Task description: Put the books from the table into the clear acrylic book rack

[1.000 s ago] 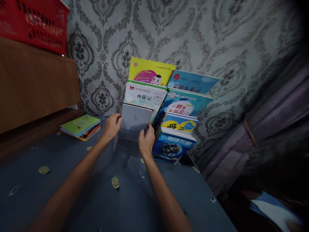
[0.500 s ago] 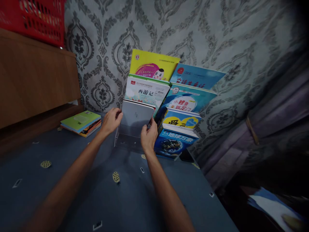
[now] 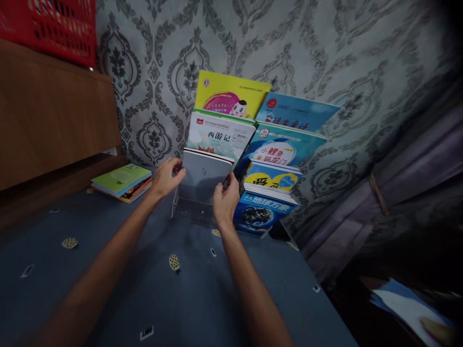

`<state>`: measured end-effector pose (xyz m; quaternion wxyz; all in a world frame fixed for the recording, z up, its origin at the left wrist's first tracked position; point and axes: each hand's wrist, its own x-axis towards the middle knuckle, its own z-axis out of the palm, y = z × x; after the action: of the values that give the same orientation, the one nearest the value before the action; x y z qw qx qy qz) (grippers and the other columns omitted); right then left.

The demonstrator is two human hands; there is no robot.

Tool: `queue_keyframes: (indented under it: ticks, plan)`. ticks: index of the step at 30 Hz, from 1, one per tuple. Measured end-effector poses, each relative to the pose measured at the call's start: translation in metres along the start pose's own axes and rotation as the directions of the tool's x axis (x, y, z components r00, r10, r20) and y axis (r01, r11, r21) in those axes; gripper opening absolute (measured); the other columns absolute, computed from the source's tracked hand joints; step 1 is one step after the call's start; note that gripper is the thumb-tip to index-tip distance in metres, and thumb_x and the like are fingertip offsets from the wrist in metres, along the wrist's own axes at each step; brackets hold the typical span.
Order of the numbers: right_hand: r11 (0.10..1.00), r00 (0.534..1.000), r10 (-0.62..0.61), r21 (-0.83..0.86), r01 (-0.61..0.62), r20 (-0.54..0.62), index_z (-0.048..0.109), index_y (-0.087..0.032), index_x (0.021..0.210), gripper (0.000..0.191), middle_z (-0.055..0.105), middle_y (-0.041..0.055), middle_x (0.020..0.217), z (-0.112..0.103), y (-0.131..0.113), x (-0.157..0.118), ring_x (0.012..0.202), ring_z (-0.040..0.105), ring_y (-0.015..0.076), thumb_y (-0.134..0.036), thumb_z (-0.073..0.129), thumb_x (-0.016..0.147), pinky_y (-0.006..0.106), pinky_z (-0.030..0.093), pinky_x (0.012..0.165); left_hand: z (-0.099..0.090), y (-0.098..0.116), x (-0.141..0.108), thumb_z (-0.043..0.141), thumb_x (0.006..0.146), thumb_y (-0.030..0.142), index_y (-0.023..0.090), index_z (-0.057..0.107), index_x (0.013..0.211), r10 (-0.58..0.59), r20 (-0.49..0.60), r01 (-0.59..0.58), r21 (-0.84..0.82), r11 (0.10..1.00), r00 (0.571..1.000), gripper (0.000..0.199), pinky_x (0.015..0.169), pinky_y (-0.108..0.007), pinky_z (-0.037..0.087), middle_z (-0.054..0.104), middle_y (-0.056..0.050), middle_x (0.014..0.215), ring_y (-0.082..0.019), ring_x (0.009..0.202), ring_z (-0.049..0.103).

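A grey-covered book (image 3: 205, 174) leans upright in the lower left tier of a clear stepped book rack (image 3: 192, 208). At its left edge, my left hand (image 3: 168, 177) closes on it, thumb in front and fingers behind. My right hand (image 3: 226, 200) grips the right edge in a similar way, its fingertips partly hidden. Behind the grey book stand a white-covered book (image 3: 221, 132) and a yellow one (image 3: 233, 91). The right column holds a blue book (image 3: 300, 110), a teal book (image 3: 285, 137), a yellow-and-blue book (image 3: 269, 179) and an Earth-cover book (image 3: 258, 214).
A small stack of books (image 3: 123, 180) lies on the dark patterned tabletop (image 3: 126, 279) at left. Beyond it is a wooden cabinet (image 3: 58, 101) topped by a red basket (image 3: 65, 29). A dark phone-like object (image 3: 279, 232) lies by the rack; a curtain (image 3: 361, 207) hangs at right.
Both hands stay at the edges of the grey book, with my right hand shifted very slightly right and up. The book looks nearly unmoved.
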<state>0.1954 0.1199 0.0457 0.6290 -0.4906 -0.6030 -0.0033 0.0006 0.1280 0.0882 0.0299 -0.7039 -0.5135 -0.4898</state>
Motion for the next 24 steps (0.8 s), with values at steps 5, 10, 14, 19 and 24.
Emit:
queue_keyframes:
  ticks: [5, 10, 14, 19, 24]
  plan:
    - [0.999, 0.997, -0.032, -0.018, 0.03, -0.067, 0.044, -0.015, 0.143, 0.055, 0.057, 0.0181, 0.134, -0.003, -0.009, 0.002, 0.127, 0.054, 0.0287, -0.026, 0.042, 0.089, 0.051, 0.046, 0.106, -0.003, 0.001, 0.0, 0.05, 0.089, 0.042, 0.019, 0.063, 0.095, 0.008, -0.026, -0.011, -0.098, 0.995, 1.0, 0.027, 0.076, -0.028, 0.049, 0.067, -0.005, 0.094, -0.018, 0.083, 0.063]
    - [0.992, 0.984, -0.122, 0.009, 0.125, -0.132, 0.036, -0.017, 0.149, 0.059, 0.048, 0.0186, 0.144, -0.017, -0.03, 0.005, 0.136, 0.046, 0.0291, -0.026, 0.041, 0.091, 0.054, 0.043, 0.108, -0.014, -0.03, -0.001, 0.032, 0.099, 0.038, 0.014, 0.065, 0.105, -0.145, -0.025, 0.146, 0.103, 0.984, 0.989, 0.041, 0.091, -0.035, 0.049, 0.072, -0.012, 0.103, -0.024, 0.098, 0.065]
    - [0.972, 0.96, -0.227, 0.025, 0.235, -0.165, 0.038, -0.022, 0.149, 0.056, 0.048, 0.0145, 0.144, -0.033, -0.055, 0.006, 0.137, 0.046, 0.0266, -0.022, 0.04, 0.093, 0.054, 0.044, 0.108, -0.025, -0.082, -0.022, 0.041, 0.094, 0.031, 0.004, 0.063, 0.118, -0.465, 0.046, 0.376, 0.521, 0.766, 0.884, 0.043, 0.103, -0.055, 0.042, 0.063, -0.029, 0.127, -0.041, 0.125, 0.054]
    - [0.926, 0.929, -0.335, 0.127, 0.356, -0.16, 0.05, -0.025, 0.141, 0.046, 0.057, 0.0107, 0.131, -0.044, -0.078, 0.004, 0.127, 0.054, 0.0246, -0.019, 0.037, 0.097, 0.053, 0.048, 0.105, -0.04, -0.132, -0.052, 0.042, 0.095, 0.04, -0.001, 0.057, 0.13, -0.614, 0.054, 0.434, 0.658, 0.615, 0.787, 0.056, 0.108, -0.074, 0.023, 0.046, -0.038, 0.144, -0.049, 0.144, 0.031]
    - [0.891, 0.909, -0.398, 0.184, 0.416, -0.128, 0.057, -0.024, 0.13, 0.041, 0.064, 0.009, 0.12, -0.045, -0.087, 0.0, 0.117, 0.061, 0.0225, -0.016, 0.037, 0.097, 0.05, 0.054, 0.097, -0.049, -0.143, -0.058, 0.04, 0.094, 0.046, -0.001, 0.059, 0.128, -0.652, 0.063, 0.447, 0.678, 0.584, 0.756, 0.06, 0.106, -0.078, 0.018, 0.049, -0.04, 0.141, -0.048, 0.141, 0.035]
